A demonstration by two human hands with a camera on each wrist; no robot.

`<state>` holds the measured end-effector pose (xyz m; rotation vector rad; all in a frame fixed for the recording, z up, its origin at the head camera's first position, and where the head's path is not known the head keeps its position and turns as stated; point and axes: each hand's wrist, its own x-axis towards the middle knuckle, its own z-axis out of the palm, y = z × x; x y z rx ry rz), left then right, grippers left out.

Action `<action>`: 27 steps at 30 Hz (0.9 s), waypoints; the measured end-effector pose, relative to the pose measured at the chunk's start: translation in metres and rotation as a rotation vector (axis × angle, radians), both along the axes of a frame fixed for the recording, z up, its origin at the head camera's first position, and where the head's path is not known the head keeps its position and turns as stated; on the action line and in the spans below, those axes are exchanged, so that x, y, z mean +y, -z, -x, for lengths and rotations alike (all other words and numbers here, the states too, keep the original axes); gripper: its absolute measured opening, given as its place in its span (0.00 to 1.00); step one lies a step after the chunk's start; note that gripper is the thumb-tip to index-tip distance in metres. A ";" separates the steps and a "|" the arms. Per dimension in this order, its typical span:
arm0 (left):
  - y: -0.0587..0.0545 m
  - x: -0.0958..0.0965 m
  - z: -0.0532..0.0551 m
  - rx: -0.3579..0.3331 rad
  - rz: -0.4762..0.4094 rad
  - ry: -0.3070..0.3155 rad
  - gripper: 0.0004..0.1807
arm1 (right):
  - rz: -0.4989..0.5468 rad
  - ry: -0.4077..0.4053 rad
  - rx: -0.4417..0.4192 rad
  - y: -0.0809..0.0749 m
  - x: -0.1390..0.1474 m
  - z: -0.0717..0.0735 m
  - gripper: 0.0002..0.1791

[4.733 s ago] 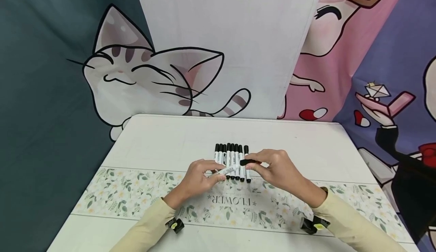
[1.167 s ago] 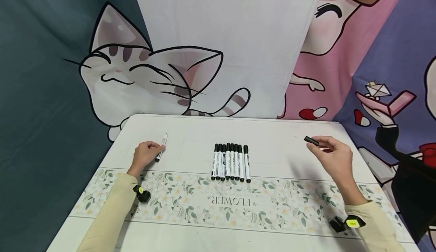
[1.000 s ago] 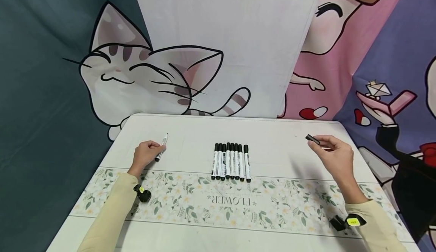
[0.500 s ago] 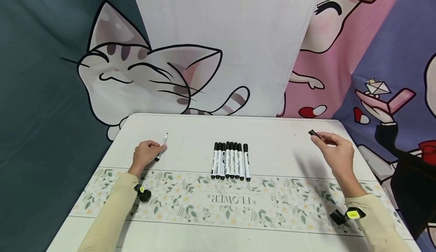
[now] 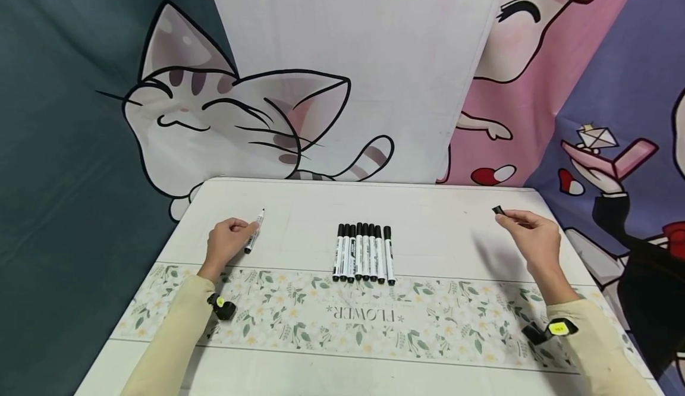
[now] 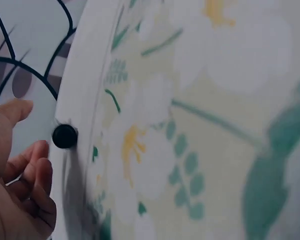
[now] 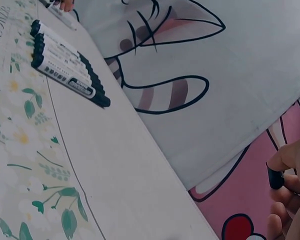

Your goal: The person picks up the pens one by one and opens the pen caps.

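Observation:
On the left of the table lies an uncapped white marker [image 5: 254, 236], its thin black tip pointing away. My left hand [image 5: 227, 244] is right beside it. In the left wrist view the thumb [image 6: 17, 111] and the loosely curled fingers stand apart, and the marker's black end [image 6: 65, 136] shows just past them, gripped by neither. At the far right my right hand [image 5: 535, 241] pinches a black marker cap [image 5: 498, 210] between thumb and fingers, above the table. The right wrist view also shows this cap [image 7: 275, 177] at the fingertips.
Several capped white markers with black caps [image 5: 365, 253] lie side by side mid-table, the rightmost slightly apart. The white table cover [image 5: 428, 229] has a floral band [image 5: 299, 319] printed with FLOWER. Behind the table hangs a cartoon cat curtain [image 5: 342, 39].
From working together over the row, my hands have moved apart, the left laying the marker down and letting it go. The right hand, still pinching the cap, has drifted slightly right.

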<state>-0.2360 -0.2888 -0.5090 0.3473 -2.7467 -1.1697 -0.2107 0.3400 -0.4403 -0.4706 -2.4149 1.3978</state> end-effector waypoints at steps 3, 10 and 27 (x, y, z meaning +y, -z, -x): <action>-0.005 0.007 -0.002 0.056 -0.033 0.000 0.27 | 0.003 -0.001 -0.021 0.003 0.004 0.003 0.25; -0.019 0.029 -0.014 0.156 -0.082 0.010 0.25 | 0.016 0.012 -0.076 0.012 0.011 0.011 0.28; -0.048 0.086 -0.048 0.204 -0.215 0.212 0.21 | -0.055 0.094 -0.220 0.049 0.035 0.028 0.35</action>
